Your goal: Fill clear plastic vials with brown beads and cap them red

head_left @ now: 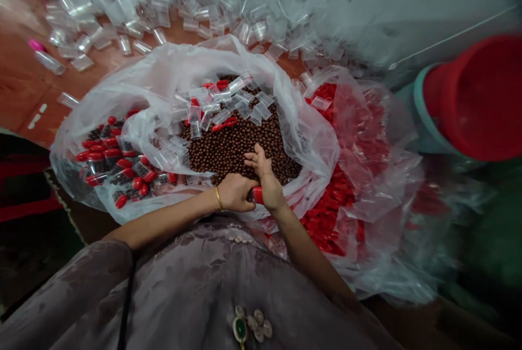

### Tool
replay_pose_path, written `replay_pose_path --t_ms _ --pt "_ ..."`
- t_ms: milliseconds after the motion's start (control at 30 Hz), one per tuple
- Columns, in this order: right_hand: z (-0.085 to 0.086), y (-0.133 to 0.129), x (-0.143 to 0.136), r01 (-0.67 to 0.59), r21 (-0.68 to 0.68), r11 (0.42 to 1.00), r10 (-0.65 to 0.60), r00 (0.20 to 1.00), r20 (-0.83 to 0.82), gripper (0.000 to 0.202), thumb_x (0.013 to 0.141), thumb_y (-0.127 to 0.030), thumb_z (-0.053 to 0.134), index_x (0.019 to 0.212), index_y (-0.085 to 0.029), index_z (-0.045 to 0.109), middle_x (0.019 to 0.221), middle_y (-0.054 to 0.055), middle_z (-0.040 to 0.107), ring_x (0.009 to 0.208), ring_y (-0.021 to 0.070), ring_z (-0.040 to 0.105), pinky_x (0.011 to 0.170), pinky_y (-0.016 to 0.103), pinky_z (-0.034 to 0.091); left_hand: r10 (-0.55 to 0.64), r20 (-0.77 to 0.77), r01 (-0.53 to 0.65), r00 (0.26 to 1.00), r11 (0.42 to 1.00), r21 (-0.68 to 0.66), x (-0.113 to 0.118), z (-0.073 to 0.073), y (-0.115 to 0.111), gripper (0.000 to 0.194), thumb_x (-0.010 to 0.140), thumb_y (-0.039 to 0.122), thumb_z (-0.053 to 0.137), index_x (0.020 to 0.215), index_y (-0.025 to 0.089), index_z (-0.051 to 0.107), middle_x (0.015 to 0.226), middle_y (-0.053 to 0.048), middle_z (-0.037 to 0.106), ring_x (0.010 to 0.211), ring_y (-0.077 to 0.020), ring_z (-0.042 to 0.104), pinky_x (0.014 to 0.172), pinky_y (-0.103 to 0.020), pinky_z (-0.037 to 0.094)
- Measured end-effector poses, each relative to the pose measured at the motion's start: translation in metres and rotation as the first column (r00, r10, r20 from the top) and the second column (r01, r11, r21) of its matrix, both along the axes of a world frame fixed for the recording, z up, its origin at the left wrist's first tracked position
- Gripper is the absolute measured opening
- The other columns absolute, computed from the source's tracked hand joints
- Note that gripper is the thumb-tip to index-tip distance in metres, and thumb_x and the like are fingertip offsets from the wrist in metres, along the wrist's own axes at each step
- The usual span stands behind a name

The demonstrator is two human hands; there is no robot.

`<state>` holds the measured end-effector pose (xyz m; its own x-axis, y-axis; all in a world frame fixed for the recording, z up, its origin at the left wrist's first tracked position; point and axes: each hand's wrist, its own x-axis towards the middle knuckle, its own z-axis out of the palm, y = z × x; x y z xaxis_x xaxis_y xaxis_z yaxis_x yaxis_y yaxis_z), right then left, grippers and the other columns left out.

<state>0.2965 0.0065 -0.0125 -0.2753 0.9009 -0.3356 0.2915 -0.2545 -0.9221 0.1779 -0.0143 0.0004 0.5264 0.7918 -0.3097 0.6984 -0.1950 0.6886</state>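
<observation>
- Head view looks straight down on a clear plastic bag (163, 75) spread wide on the floor (20, 83), its middle heaped with small brown beads (236, 146).
- Empty clear vials (228, 101) lie scattered on top of the beads, a few red caps among them.
- At the bag's left edge sits a cluster of filled vials (118, 168), each closed with a red cap.
- To the right, a second clear bag (379, 176) holds a mass of loose red caps (330, 206).
- Beyond both bags, a big pile of empty vials (212, 10) covers the floor.
- A red tub (477, 97) stands at the right edge.
- Left hand (235, 191) is curled closed around a small vial, mostly hidden inside the grip, at the near rim of the bead heap.
- Right hand (265, 176) presses thumb and palm onto the red cap (257, 194) at the end of that vial, its fingers stretched loosely over the beads.
- Both forearms reach forward from the lap and meet at the wrists; a gold bangle (219, 198) circles the left wrist.
</observation>
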Motion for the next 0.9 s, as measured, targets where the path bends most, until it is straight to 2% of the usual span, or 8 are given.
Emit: replay_pose_path --t_ms 167,300,367,467,533,600,767,900 --pt "-0.001 -0.001 -0.013 -0.126 -0.033 0.991 0.125 0.991 -0.048 0.063 0.090 -0.055 0.008 0.133 -0.022 0.041 0.121 0.006 0.055 0.109 0.0173 0.051 0.097 0.037 0.038 0.077 -0.022 -0.077 0.997 0.997 -0.004 -0.013 -0.002 -0.011 0.019 0.065 0.031 0.056 0.077 0.018 0.061 0.070 -0.003 0.066 0.063 -0.0166 0.060 0.058 -0.024 0.042" --pt "-0.004 0.029 -0.042 -0.263 0.304 0.915 0.191 0.950 0.248 0.046 0.091 -0.045 0.028 0.112 -0.018 0.059 0.111 0.009 0.060 0.102 0.0215 0.052 0.091 0.037 0.040 0.310 -0.046 -0.307 0.950 0.949 0.067 -0.070 -0.013 -0.041 0.012 0.065 0.029 0.054 0.071 0.018 0.056 0.064 0.000 0.061 0.061 -0.0135 0.056 0.059 -0.022 0.040" --pt "-0.008 0.050 -0.057 -0.388 0.425 0.818 0.134 0.847 0.515 0.034 0.088 -0.035 0.041 0.110 -0.016 0.060 0.115 0.012 0.058 0.102 0.0253 0.048 0.089 0.040 0.037 0.476 -0.151 -0.469 0.866 0.880 0.079 -0.117 -0.019 -0.070 0.012 0.068 0.029 0.050 0.072 0.019 0.056 0.065 0.000 0.060 0.062 -0.0127 0.055 0.060 -0.021 0.040" --pt "-0.017 0.079 -0.073 -0.581 0.409 0.704 0.093 0.646 0.757 0.034 0.086 -0.024 0.045 0.117 -0.016 0.055 0.124 0.013 0.051 0.099 0.0277 0.044 0.080 0.041 0.036 0.656 -0.410 -0.658 0.634 0.736 0.161 -0.190 -0.028 -0.117 0.020 0.072 0.040 0.050 0.078 0.021 0.056 0.062 0.002 0.058 0.057 -0.0141 0.054 0.055 -0.022 0.038" --pt "-0.023 0.091 -0.080 -0.658 0.381 0.650 0.079 0.557 0.827 0.034 0.087 -0.022 0.043 0.119 -0.017 0.052 0.125 0.014 0.049 0.098 0.0278 0.042 0.077 0.040 0.034 0.669 -0.554 -0.655 0.496 0.707 0.266 -0.224 -0.032 -0.139 0.025 0.070 0.045 0.053 0.082 0.023 0.058 0.064 0.000 0.059 0.059 -0.0183 0.055 0.054 -0.025 0.038" --pt "-0.028 0.096 -0.083 -0.708 0.350 0.613 0.081 0.497 0.864 0.030 0.088 -0.020 0.038 0.113 -0.015 0.055 0.116 0.015 0.054 0.096 0.0273 0.041 0.075 0.039 0.031 0.680 -0.581 -0.579 0.448 0.715 0.391 -0.238 -0.032 -0.144 0.033 0.069 0.043 0.055 0.093 0.021 0.059 0.077 -0.006 0.063 0.071 -0.0234 0.058 0.060 -0.029 0.042" --pt "-0.032 0.085 -0.068 -0.730 0.335 0.596 0.096 0.479 0.873 0.023 0.088 -0.023 0.039 0.089 -0.012 0.060 0.088 0.014 0.060 0.087 0.0255 0.044 0.072 0.037 0.028 0.740 -0.381 -0.443 0.554 0.650 0.618 -0.199 -0.027 -0.077 0.030 0.082 0.024 0.043 0.106 0.018 0.061 0.098 -0.011 0.064 0.089 -0.0224 0.057 0.081 -0.034 0.041" --pt "-0.031 0.064 -0.037 -0.540 0.429 0.724 0.025 0.642 0.766 0.021 0.084 -0.024 0.044 0.089 -0.013 0.060 0.081 0.011 0.062 0.077 0.0221 0.050 0.070 0.034 0.033 0.577 -0.272 -0.336 0.770 0.729 0.596 -0.157 -0.029 0.016 0.036 0.088 0.017 0.034 0.112 0.024 0.060 0.108 -0.008 0.062 0.093 -0.0205 0.054 0.083 -0.034 0.038"
